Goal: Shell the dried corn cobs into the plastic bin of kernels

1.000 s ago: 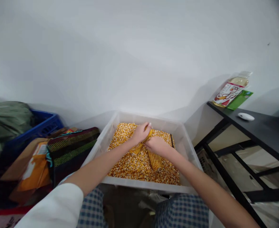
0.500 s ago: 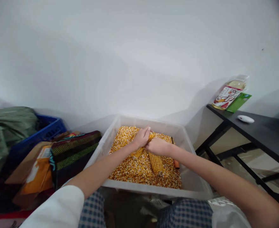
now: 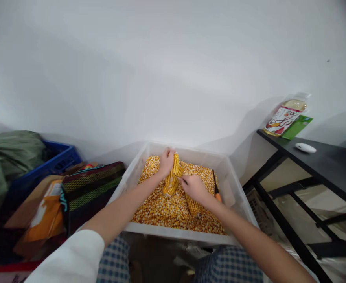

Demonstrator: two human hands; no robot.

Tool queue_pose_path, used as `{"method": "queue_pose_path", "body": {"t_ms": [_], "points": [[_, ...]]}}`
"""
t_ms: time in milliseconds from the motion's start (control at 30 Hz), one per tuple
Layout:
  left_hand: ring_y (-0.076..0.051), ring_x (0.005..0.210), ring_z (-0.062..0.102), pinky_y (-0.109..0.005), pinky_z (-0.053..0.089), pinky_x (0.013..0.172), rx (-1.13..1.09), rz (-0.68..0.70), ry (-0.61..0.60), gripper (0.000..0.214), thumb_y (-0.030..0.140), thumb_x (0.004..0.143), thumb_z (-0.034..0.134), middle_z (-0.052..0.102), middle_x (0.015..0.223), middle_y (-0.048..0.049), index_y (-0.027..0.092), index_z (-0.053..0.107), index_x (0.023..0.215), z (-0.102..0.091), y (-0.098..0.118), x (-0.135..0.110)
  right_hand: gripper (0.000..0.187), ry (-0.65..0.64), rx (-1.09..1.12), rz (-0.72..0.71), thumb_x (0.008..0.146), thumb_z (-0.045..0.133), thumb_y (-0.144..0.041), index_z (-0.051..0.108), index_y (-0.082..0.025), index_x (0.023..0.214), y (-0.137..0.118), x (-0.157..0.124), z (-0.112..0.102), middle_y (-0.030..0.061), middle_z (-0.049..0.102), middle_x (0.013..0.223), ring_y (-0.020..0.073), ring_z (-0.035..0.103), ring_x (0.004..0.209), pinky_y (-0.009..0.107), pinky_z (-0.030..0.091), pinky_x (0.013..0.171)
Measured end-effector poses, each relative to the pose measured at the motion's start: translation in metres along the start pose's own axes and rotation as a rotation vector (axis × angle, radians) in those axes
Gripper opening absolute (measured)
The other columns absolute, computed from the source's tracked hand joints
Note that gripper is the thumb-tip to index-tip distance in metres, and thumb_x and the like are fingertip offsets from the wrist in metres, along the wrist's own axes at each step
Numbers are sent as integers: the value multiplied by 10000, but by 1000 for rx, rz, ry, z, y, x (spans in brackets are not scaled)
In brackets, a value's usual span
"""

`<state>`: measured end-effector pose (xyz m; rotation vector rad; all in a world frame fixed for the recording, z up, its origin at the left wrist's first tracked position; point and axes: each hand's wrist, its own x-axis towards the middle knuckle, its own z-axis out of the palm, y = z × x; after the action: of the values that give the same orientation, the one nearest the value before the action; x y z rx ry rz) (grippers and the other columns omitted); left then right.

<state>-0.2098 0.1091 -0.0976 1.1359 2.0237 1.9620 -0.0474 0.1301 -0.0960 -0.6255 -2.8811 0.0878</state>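
My left hand [image 3: 166,160] is closed around the upper part of a yellow corn cob [image 3: 170,181], which stands tilted over the loose kernels. My right hand [image 3: 194,186] is closed beside it, with a thin dark tool [image 3: 184,180] showing at the fingers and pointing at the cob; most of it is hidden. A second corn cob [image 3: 194,207] lies partly under my right hand. Loose corn kernels [image 3: 167,210] fill the bottom of a translucent plastic bin [image 3: 179,231]. To the right, a screwdriver-like tool [image 3: 216,184] with a black shaft and orange handle rests on the kernels.
A black table [image 3: 329,165] at the right holds a bottle [image 3: 285,116], a green packet [image 3: 297,127] and a white oval object [image 3: 305,147]. At the left are a blue crate [image 3: 59,157], a dark mesh bag [image 3: 93,188] and cardboard. A white wall [image 3: 173,70] rises behind the bin.
My hands were pressed together over the cob and are now apart. The left has moved up and left, tilting the cob more upright; the right has shifted slightly right, exposing the dark tool.
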Motion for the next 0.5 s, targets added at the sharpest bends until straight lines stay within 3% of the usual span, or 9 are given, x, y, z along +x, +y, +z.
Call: {"method": "queue_pose_path", "body": {"t_ms": [167, 500], "points": [[-132, 642, 451, -261, 373, 638, 4, -94, 151, 270, 413, 810, 404, 452, 626, 23, 195, 416, 651, -6, -13, 7, 374, -15, 57, 95, 910, 344, -306, 679, -158, 834, -11, 15, 4, 89, 696, 827, 159, 631, 732, 225, 387, 645], [-150, 689, 488, -273, 396, 687, -40, -182, 255, 270, 447, 750, 475, 505, 664, 6, 186, 473, 682, -9, -27, 14, 356, -54, 74, 221, 880, 375, -270, 704, -140, 840, -31, 30, 4, 124, 695, 830, 172, 632, 756, 230, 398, 694]]}}
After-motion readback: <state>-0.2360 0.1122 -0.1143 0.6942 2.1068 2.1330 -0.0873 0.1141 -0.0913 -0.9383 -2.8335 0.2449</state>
